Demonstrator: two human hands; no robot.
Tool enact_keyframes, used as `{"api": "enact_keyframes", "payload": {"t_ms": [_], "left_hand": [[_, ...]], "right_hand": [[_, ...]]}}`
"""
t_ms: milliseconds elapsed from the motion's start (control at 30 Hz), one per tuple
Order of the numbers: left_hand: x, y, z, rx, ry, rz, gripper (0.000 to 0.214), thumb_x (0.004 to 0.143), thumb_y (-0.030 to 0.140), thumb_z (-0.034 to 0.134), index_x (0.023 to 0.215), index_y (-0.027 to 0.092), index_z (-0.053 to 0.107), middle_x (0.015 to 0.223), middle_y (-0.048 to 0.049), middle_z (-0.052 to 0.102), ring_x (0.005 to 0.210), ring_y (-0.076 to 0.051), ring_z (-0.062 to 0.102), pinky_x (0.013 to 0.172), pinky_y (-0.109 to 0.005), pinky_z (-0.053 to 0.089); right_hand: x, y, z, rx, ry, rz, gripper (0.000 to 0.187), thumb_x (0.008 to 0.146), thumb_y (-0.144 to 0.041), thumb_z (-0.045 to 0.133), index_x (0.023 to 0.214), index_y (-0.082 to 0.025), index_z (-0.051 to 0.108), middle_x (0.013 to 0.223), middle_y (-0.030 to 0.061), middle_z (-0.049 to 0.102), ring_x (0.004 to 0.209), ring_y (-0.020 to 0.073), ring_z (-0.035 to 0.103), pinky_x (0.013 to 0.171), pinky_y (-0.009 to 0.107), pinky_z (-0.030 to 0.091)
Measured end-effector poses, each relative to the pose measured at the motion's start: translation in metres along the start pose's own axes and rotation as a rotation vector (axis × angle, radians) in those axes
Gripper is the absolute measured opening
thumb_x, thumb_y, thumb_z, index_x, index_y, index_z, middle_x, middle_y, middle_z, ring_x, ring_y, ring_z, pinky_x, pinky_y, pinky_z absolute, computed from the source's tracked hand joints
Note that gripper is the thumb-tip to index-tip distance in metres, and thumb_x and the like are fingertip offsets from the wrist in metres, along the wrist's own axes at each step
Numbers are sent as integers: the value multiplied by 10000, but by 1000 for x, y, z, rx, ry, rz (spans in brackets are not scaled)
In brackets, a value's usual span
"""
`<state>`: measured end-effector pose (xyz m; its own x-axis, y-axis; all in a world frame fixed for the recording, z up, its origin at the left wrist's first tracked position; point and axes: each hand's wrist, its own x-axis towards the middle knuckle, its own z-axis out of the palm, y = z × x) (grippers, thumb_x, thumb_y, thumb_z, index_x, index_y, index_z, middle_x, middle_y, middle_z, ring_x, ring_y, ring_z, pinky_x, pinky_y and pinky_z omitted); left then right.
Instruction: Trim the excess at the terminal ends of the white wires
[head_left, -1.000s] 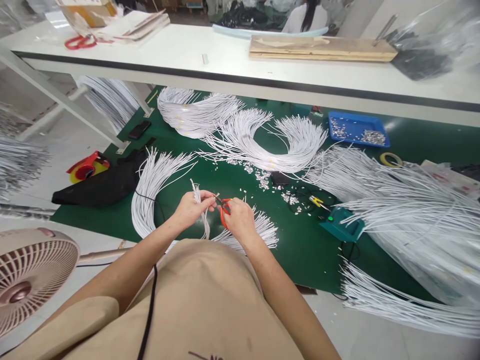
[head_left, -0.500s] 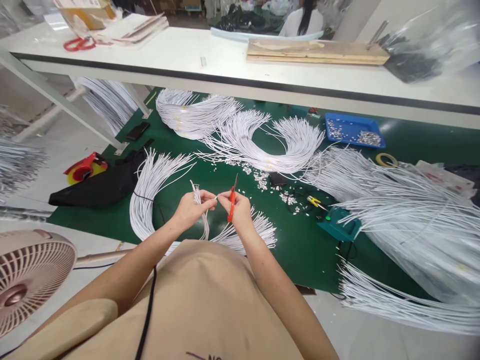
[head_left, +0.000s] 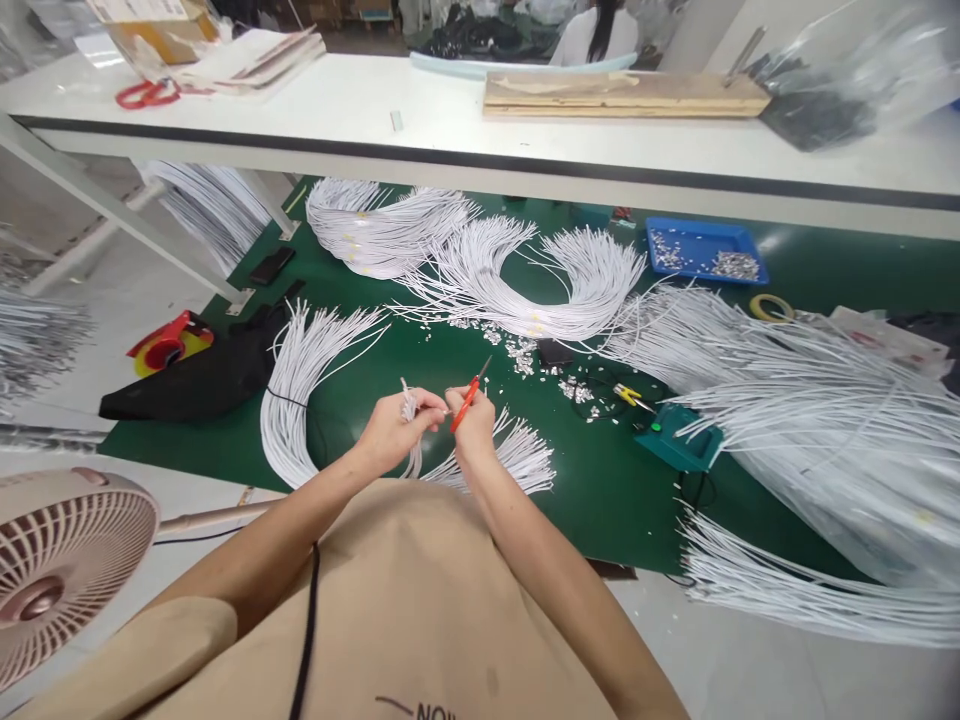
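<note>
The left hand [head_left: 397, 425] is closed around a small bunch of white wires [head_left: 409, 405], and the wire tips poke up out of the top of the fist. The right hand [head_left: 475, 425] is closed on the red cutters [head_left: 466, 402], and the blade end points up toward the far side of the green table [head_left: 600, 500]. The fingertips of the two hands are close together over the table, near the middle of its near edge. What is between those fingertips is too small to tell. On the left, a big bundle of white wires [head_left: 285, 405] bends down to the near edge, with a thin black cord across it. More wire ends [head_left: 529, 455] spread out just right of the hands. Farther in, small shiny bits [head_left: 520, 356] are spilled in front of a curved wire bundle [head_left: 517, 300]. A blue tray [head_left: 697, 243] with more bits in it sits toward the far right corner, and a roll of tape [head_left: 755, 307] is near it. A teal box [head_left: 686, 448] and a tool with yellow handles [head_left: 628, 394] are on the right, beside a huge pile of white wires [head_left: 817, 430] near the right edge. By the left edge there is a red and yellow tape holder [head_left: 171, 342], and a black bag [head_left: 202, 382] reaches to the near left corner.
</note>
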<state>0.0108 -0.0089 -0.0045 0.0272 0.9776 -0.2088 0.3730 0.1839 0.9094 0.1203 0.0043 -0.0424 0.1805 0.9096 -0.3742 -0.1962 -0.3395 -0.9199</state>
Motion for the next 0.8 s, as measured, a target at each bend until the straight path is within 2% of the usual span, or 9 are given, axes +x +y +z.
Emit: {"api": "enact_keyframes", "payload": {"t_ms": [67, 167, 267, 367, 500, 633, 800], "left_hand": [[1, -2, -1, -100, -78, -43, 207, 700, 341, 595, 785, 156, 637, 622, -16, 615, 604, -157, 568, 579, -257, 399], [5, -7, -6, -259, -56, -121, 269, 690, 345, 623, 866, 144, 588, 683, -25, 622, 610, -146, 575, 584, -254, 397], [7, -10, -12, -368, -28, -139, 328, 689, 317, 639, 947, 159, 511, 700, -9, 619, 594, -122, 566, 585, -240, 384], [6, -10, -13, -387, -36, -111, 376, 709, 310, 621, 1026, 163, 482, 687, -1, 612, 575, -106, 546, 557, -223, 360], [5, -9, -12, -386, -56, -62, 496, 735, 326, 584, 1183, 149, 465, 663, 1, 591, 563, -100, 511, 540, -224, 348], [4, -10, -13, -390, -66, -58, 450, 743, 319, 568, 1157, 149, 526, 648, 8, 559, 568, -97, 479, 553, -231, 355], [4, -9, -14, -385, -68, -96, 418, 734, 344, 566, 1102, 145, 562, 648, 2, 561, 565, -106, 476, 557, -244, 369]], "right_hand": [[5, 3, -4, 11, -43, 34, 185, 628, -330, 568, 650, -146, 571, 509, -48, 459, 474, 74, 375, 465, 201, 299], [9, 3, -11, -95, -138, -19, 253, 667, -402, 561, 664, -152, 600, 489, -46, 462, 469, 81, 385, 472, 205, 303], [10, 1, -16, -258, -131, -146, 245, 698, -396, 551, 706, -163, 630, 592, -19, 561, 568, 105, 476, 562, 217, 361], [9, -3, -21, -432, -211, -277, 217, 752, -351, 503, 733, -175, 629, 698, -7, 608, 639, 113, 522, 614, 219, 372], [7, -7, -29, -851, -305, -531, 165, 791, -272, 480, 739, -180, 607, 754, 12, 601, 680, 120, 513, 616, 226, 338], [7, -8, -34, -1174, -287, -717, 117, 807, -204, 479, 815, -189, 595, 826, 29, 607, 794, 152, 513, 688, 261, 312], [11, -10, -36, -1375, -289, -778, 167, 854, -246, 453, 822, -167, 597, 845, 65, 606, 805, 179, 509, 690, 299, 285]]}}
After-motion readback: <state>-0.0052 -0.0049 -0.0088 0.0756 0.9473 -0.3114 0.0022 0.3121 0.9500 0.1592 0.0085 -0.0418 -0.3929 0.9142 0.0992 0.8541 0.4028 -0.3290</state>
